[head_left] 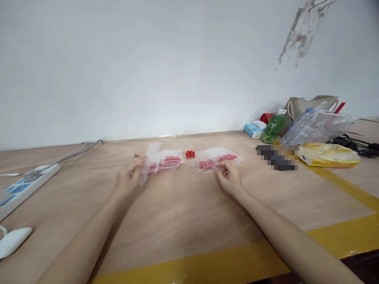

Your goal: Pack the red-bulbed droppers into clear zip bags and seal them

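Note:
My left hand (132,172) pinches a clear plastic bag (145,169), raised and blurred by motion at the left end of the bags. Beside it lies a pile of zip bags (171,159) with red bulbs showing inside. Several droppers (190,155) with red bulbs and thin clear stems rest loose in the middle, bulbs pointing to the wall. My right hand (229,173) has its fingers curled and pinched at the near edge of another group of bags (217,157), which also hold red-bulbed pieces.
A power strip (32,185) with a grey cable lies left, near a white object (14,241). To the right are a green bottle (272,127), a tissue pack (254,129), a blurred-out dark object (276,157), a yellow pack (328,156) and plastic bags. Yellow tape (189,266) lines the front edge.

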A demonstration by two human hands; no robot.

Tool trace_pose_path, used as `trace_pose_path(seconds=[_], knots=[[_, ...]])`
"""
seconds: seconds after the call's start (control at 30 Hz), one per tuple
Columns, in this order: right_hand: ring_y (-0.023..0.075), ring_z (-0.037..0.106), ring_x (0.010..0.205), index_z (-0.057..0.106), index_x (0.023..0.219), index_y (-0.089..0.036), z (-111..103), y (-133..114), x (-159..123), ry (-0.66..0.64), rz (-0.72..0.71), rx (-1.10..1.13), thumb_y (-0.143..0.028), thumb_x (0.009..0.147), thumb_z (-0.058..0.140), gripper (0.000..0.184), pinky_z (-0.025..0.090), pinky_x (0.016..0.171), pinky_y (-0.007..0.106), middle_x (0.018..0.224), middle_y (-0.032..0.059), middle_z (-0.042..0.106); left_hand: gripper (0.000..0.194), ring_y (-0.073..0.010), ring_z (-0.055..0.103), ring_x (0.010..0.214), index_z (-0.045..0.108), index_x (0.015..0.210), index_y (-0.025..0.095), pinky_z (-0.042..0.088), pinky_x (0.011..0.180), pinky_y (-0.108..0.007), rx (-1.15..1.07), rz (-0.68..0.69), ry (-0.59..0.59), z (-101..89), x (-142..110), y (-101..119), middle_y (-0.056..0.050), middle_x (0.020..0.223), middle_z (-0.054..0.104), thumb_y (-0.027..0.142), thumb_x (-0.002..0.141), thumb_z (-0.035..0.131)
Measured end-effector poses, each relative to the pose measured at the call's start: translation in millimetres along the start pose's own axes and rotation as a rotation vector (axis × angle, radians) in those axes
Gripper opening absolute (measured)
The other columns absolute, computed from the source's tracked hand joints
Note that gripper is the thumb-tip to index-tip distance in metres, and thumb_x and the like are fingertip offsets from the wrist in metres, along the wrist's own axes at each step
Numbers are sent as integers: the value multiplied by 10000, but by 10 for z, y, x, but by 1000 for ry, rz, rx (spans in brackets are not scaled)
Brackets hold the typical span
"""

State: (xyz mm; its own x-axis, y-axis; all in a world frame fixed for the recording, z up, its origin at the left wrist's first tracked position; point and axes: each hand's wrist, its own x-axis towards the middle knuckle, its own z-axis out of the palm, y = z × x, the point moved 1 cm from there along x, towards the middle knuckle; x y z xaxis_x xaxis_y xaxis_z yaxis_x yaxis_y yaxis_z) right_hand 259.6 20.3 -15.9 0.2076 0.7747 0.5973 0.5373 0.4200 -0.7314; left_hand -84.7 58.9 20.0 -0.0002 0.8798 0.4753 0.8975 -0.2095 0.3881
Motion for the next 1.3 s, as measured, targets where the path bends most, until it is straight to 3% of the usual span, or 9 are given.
trace_pose_path(seconds=[0.03, 0.1, 0.2, 0.4, 0.57, 0.8, 0.97, 1.2, 1.3], knots=[[120, 434, 543, 589, 783, -196, 6, -17, -9, -42, -2, 14, -337, 751, 515, 162, 363, 476, 247, 746, 34, 523, 351, -168, 537, 1074, 596, 1083, 233, 429, 924, -292, -57, 127, -74, 78, -57, 162, 19, 1168, 586, 355, 904, 320], [123, 441, 527, 602, 796, -203, 9, -42, -31, -152, 15, 39, -366, 772, 500, 194, 357, 498, 246, 664, 8, 542, 357, -176, 473, 1154, 620, 1058, 230, 326, 1017, -368, -227, 538, -274, 221, -207, 482, -5, 1164, 590, 310, 918, 302], [120, 442, 509, 614, 689, -193, 0, -34, -59, -334, 34, 24, -404, 809, 441, 298, 328, 497, 238, 568, -13, 533, 332, -172, 362, 1247, 523, 1195, 260, 226, 1061, -430, -206, 721, -508, 332, -422, 786, -8, 1259, 512, 289, 923, 335], [100, 430, 462, 638, 626, -166, -7, 70, -73, -566, 167, -5, -403, 734, 542, 278, 288, 443, 214, 503, -14, 548, 473, -201, 213, 1316, 308, 1350, 232, 199, 1065, -452, -105, 592, -613, 301, -621, 876, -58, 1413, 281, 414, 914, 334], [81, 440, 466, 633, 680, -141, -17, 41, -80, -734, 328, 139, -392, 662, 625, 251, 303, 442, 199, 549, -5, 587, 530, -217, 177, 1325, 239, 1373, 266, 140, 1072, -471, -44, 626, -661, 353, -698, 857, -50, 1439, 203, 482, 897, 332], [65, 433, 430, 567, 628, -143, 15, -44, -128, -795, 540, 198, -321, 506, 738, 276, 286, 413, 186, 493, -29, 561, 540, -211, 173, 1326, 228, 1372, 297, 140, 1077, -447, -28, 664, -671, 364, -677, 845, -27, 1444, 190, 508, 887, 337], [56, 406, 433, 563, 587, -143, 29, -109, -151, -785, 486, 143, -339, 551, 703, 244, 275, 417, 185, 477, -39, 525, 535, -226, 185, 1322, 239, 1369, 297, 144, 1073, -458, -61, 671, -655, 354, -675, 851, -31, 1441, 201, 493, 886, 360], [67, 421, 436, 578, 616, -147, 37, -97, -186, -828, 452, -23, -342, 449, 775, 324, 264, 401, 186, 480, -52, 512, 541, -237, 208, 1315, 271, 1360, 288, 155, 1070, -465, -98, 710, -691, 340, -615, 811, -41, 1435, 231, 486, 873, 399], [102, 514, 564, 600, 621, -148, 18, -189, -187, -805, 229, 49, -378, 528, 750, 289, 382, 494, 213, 643, 2, 581, 522, -252, 260, 1293, 334, 1334, 283, 222, 1052, -457, -169, 711, -636, 346, -588, 765, -48, 1418, 283, 465, 858, 445]])
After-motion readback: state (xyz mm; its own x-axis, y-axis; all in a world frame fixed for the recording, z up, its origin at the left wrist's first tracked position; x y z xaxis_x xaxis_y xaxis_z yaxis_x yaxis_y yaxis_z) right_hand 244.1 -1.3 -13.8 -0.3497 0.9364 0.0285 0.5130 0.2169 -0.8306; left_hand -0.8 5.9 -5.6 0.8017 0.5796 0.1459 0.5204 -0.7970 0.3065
